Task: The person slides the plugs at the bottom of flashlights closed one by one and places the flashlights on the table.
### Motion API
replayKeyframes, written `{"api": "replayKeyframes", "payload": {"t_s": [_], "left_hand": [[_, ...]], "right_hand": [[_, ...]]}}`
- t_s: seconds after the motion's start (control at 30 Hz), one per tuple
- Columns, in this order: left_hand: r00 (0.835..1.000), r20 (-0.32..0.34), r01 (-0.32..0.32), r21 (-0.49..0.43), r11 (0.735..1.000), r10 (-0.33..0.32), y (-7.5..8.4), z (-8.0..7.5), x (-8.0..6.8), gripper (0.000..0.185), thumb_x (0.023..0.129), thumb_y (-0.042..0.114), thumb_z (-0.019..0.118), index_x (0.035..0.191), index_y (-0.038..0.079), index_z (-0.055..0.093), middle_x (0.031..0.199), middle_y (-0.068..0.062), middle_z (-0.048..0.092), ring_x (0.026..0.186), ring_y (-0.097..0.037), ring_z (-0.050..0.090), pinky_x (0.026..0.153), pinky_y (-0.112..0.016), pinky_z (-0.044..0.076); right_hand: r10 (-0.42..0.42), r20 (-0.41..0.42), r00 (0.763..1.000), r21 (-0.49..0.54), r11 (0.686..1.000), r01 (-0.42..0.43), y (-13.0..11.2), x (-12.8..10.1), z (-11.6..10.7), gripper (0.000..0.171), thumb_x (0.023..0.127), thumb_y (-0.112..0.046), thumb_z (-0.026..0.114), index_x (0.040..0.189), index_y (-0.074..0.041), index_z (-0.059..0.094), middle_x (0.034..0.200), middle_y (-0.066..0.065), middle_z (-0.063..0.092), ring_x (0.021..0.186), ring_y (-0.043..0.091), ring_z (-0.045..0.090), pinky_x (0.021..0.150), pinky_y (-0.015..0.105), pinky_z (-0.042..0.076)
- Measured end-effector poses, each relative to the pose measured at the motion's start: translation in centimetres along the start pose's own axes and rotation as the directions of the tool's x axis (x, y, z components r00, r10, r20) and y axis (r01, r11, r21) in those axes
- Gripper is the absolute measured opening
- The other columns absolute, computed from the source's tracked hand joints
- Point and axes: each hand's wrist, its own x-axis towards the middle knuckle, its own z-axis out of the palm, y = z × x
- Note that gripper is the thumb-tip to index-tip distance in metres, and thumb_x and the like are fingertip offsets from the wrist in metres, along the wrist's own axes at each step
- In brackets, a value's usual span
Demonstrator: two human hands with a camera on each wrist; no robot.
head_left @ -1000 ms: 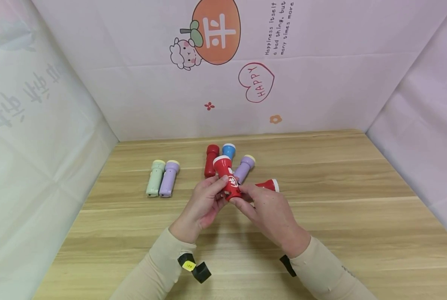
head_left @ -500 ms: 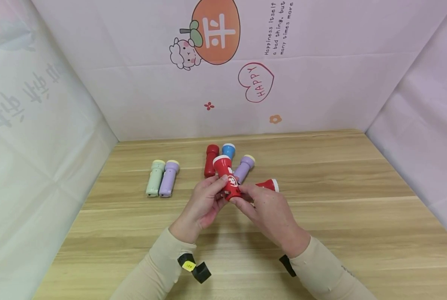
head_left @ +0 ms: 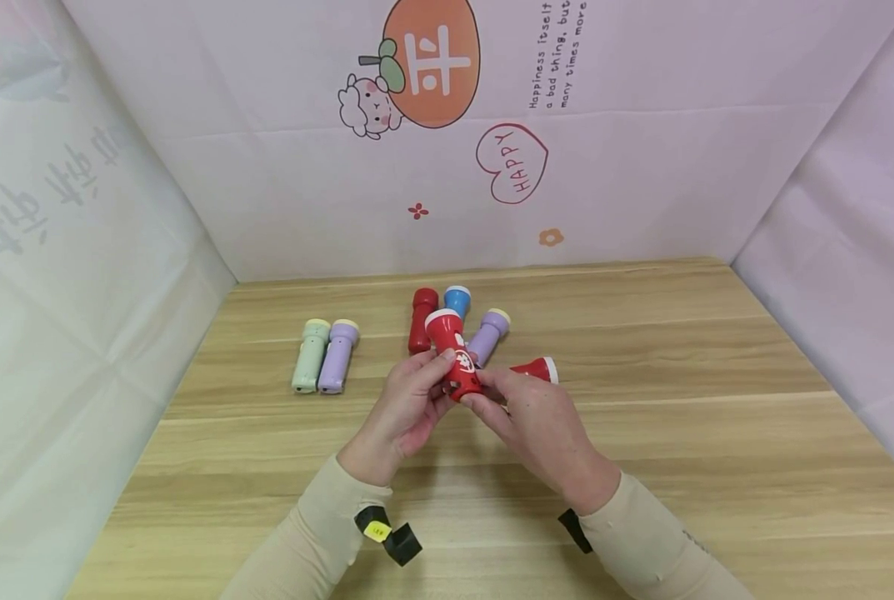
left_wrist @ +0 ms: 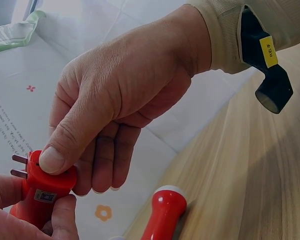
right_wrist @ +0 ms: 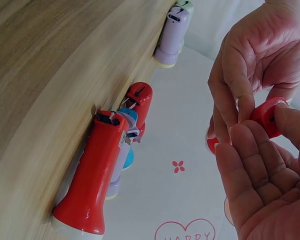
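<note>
Both hands hold one red flashlight (head_left: 452,354) above the wooden table (head_left: 679,433), its white-rimmed head pointing away from me. My left hand (head_left: 417,400) pinches its body, thumb on top. In the left wrist view the thumb presses the tail end of the red flashlight (left_wrist: 42,192), where two metal plug prongs (left_wrist: 19,166) stick out. My right hand (head_left: 525,417) grips the same tail end from the right with curled fingers. In the right wrist view only a small part of the red flashlight (right_wrist: 267,117) shows between the fingers.
Behind the hands lie a dark red flashlight (head_left: 422,321), a blue one (head_left: 457,300), a purple one (head_left: 489,333) and another red one (head_left: 538,368). A green flashlight (head_left: 311,356) and a purple one (head_left: 338,356) lie side by side at the left. Cloth walls enclose three sides.
</note>
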Motion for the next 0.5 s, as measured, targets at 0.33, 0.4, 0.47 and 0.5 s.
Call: {"api": "replayKeyframes", "payload": {"t_s": [0.33, 0.4, 0.47, 0.5], "left_hand": [[1.000, 0.010, -0.015, 0.002, 1.000, 0.015, -0.01, -0.08, 0.04, 0.043, 0.108, 0.019, 0.058, 0.143, -0.006, 0.053, 0.117, -0.006, 0.074, 0.098, -0.011, 0.072, 0.089, -0.024, 0.060], [1.000, 0.009, -0.013, -0.002, 1.000, 0.013, 0.00, -0.07, 0.04, 0.043, 0.107, 0.020, 0.058, 0.142, -0.005, 0.053, 0.117, -0.006, 0.074, 0.098, -0.011, 0.072, 0.089, -0.024, 0.060], [1.000, 0.008, -0.015, 0.001, 1.000, 0.015, 0.02, -0.06, 0.02, 0.043, 0.107, 0.020, 0.058, 0.142, -0.005, 0.053, 0.118, -0.007, 0.074, 0.099, -0.011, 0.072, 0.089, -0.024, 0.060], [1.000, 0.009, -0.016, 0.004, 1.000, 0.016, 0.03, -0.06, 0.03, 0.044, 0.107, 0.020, 0.058, 0.143, -0.006, 0.053, 0.118, -0.007, 0.074, 0.099, -0.011, 0.072, 0.089, -0.024, 0.060]], "right_hand": [[-0.007, 0.001, 1.000, 0.003, 1.000, 0.007, 0.02, 0.03, -0.04, 0.026, 0.090, -0.027, 0.083, 0.110, -0.013, 0.075, 0.083, -0.006, 0.073, 0.066, 0.004, 0.054, 0.059, 0.019, 0.048], [-0.011, 0.001, 1.000, 0.004, 1.000, 0.011, 0.02, 0.03, -0.04, 0.025, 0.091, -0.026, 0.083, 0.110, -0.013, 0.075, 0.084, -0.006, 0.073, 0.067, 0.004, 0.054, 0.059, 0.019, 0.049], [-0.012, 0.003, 1.000, 0.007, 1.000, 0.012, 0.00, 0.03, -0.07, 0.024, 0.091, -0.026, 0.083, 0.109, -0.013, 0.075, 0.084, -0.006, 0.073, 0.067, 0.003, 0.055, 0.060, 0.018, 0.049], [-0.012, 0.004, 1.000, 0.008, 1.000, 0.012, -0.01, 0.02, -0.08, 0.023, 0.091, -0.025, 0.083, 0.109, -0.013, 0.075, 0.084, -0.006, 0.073, 0.067, 0.003, 0.055, 0.060, 0.018, 0.049]]}}
